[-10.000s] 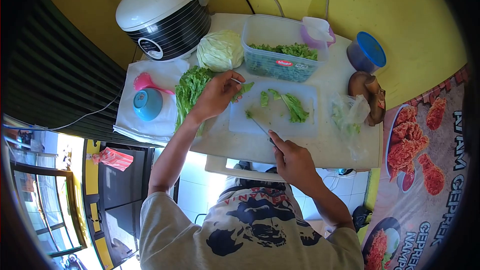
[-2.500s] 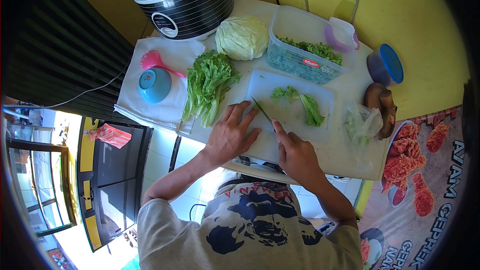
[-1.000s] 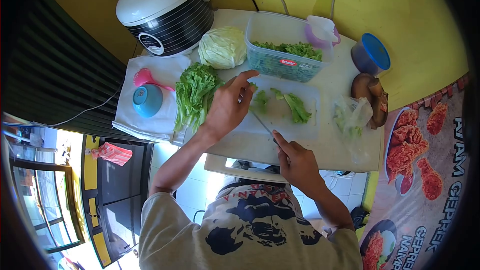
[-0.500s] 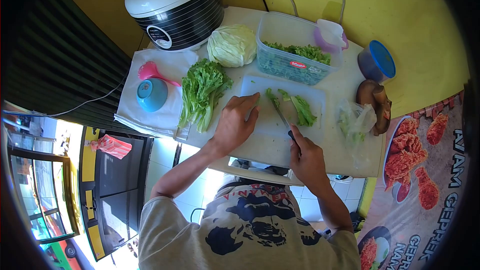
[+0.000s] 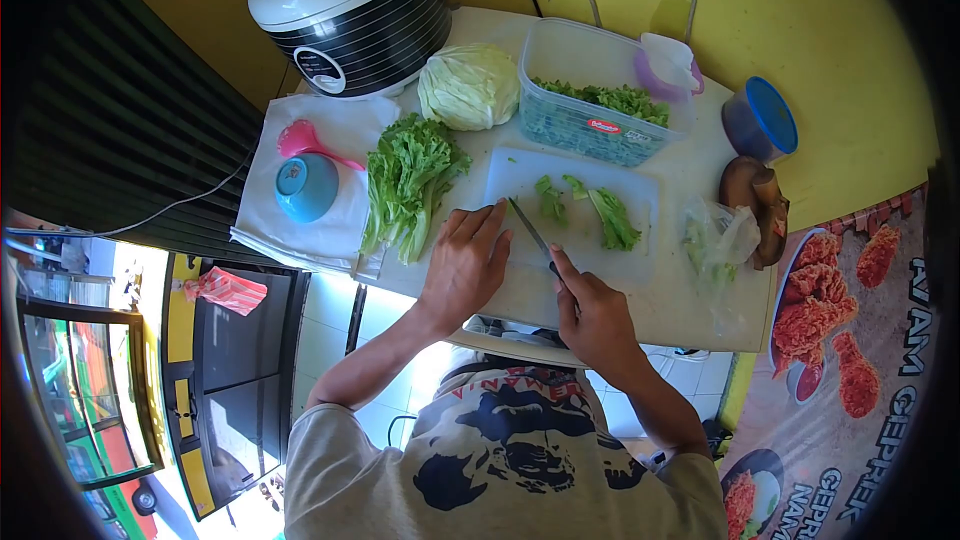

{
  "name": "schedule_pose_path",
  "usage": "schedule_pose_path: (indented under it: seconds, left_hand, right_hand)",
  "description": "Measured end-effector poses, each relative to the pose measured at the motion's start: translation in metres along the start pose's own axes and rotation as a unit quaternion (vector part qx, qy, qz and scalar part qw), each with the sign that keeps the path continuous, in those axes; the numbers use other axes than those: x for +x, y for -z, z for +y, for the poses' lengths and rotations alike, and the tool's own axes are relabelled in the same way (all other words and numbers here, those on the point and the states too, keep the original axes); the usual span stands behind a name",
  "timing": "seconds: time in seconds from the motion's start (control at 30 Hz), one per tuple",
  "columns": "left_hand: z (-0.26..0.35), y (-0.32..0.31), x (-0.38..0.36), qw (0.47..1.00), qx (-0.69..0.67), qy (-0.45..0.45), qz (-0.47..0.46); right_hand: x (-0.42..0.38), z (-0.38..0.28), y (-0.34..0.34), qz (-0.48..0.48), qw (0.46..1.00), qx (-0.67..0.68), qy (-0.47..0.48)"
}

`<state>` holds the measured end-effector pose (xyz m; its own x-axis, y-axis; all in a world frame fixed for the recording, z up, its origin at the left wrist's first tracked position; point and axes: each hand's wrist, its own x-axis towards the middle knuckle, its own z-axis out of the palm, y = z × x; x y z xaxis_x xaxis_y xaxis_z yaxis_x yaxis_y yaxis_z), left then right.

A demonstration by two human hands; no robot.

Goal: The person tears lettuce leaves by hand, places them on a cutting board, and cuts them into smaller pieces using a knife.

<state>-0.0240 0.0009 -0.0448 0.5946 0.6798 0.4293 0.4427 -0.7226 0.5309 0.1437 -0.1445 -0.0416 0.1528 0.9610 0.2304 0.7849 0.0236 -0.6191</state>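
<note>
My right hand (image 5: 597,315) is wrapped around the dark handle of a knife (image 5: 532,227). The blade slants up and left over the white cutting board (image 5: 575,255), its tip close to my left fingertips. Over the board's left edge, my left hand (image 5: 465,265) has its fingers extended and thumb apart; nothing shows in it, though the palm side is hidden. Right of the blade lie a small cut piece of lettuce (image 5: 550,200) and a longer lettuce leaf (image 5: 612,218). A bunch of lettuce (image 5: 412,175) rests left of my left hand.
Behind the board are a clear plastic container (image 5: 590,135) with cut greens, a cabbage (image 5: 470,87) and a rice cooker (image 5: 350,25). A blue bowl (image 5: 307,188) and pink ladle (image 5: 305,142) sit left. A plastic bag (image 5: 715,240) and blue-lidded tub (image 5: 760,120) stand right.
The knife and my right hand have moved left, away from the cut lettuce pieces, bringing the blade beside my left fingertips. My left hand has shifted slightly downward.
</note>
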Motion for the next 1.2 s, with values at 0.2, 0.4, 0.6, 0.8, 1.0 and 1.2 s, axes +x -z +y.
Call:
schedule_pose_path:
  seconds: [0.2,0.4,0.6,0.8,1.0,1.2]
  left_hand:
    - [0.000,0.003,-0.003,1.000,0.002,0.020,0.004]
    - [-0.002,0.005,-0.005,0.999,0.037,0.012,-0.012]
    - [-0.001,0.007,-0.009,0.999,0.035,0.012,-0.026]
    - [-0.002,0.007,-0.011,0.999,0.022,0.008,-0.029]
    - [-0.001,0.010,-0.011,0.999,0.029,0.001,-0.036]
    - [-0.005,0.007,-0.013,0.999,0.025,-0.008,-0.025]
  right_hand:
    - [0.000,0.003,-0.005,0.001,0.998,-0.064,0.006]
    - [0.001,0.003,-0.003,-0.001,0.997,-0.071,0.008]
    - [0.000,0.000,-0.005,-0.008,0.998,-0.057,0.013]
    - [0.001,-0.001,-0.008,-0.025,0.996,-0.083,0.011]
    - [0.019,-0.001,-0.016,-0.015,0.996,-0.089,0.006]
    - [0.005,0.003,-0.009,-0.031,0.994,-0.103,0.022]
